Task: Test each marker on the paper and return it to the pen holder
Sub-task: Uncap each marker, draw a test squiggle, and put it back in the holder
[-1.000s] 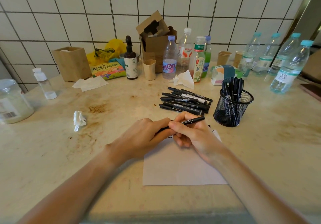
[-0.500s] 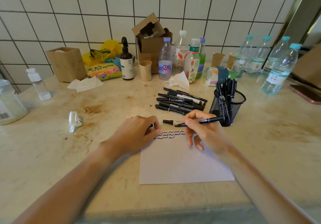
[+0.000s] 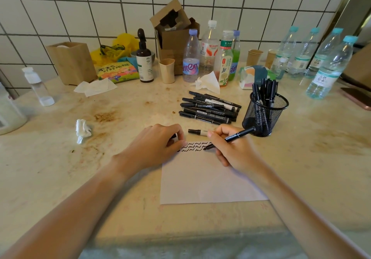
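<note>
Right-hand grip (image 3: pixel 232 148) grasping one black marker (image 3: pixel 230 138) in writing pose, tip touching the paper (image 3: pixel 208 180) at the end of two rows of wavy test strokes (image 3: pixel 195 146). Left hand (image 3: pixel 158 148) curled at the sheet's upper left corner, a small dark object between its fingers; what it is cannot be told. One marker (image 3: pixel 197 132) lies just beyond the paper. A pile of about eight markers (image 3: pixel 208 108) lies on the tabletop (image 3: pixel 313 168) beside one mesh pen holder (image 3: pixel 265 114), which stands upright with several markers inside.
</note>
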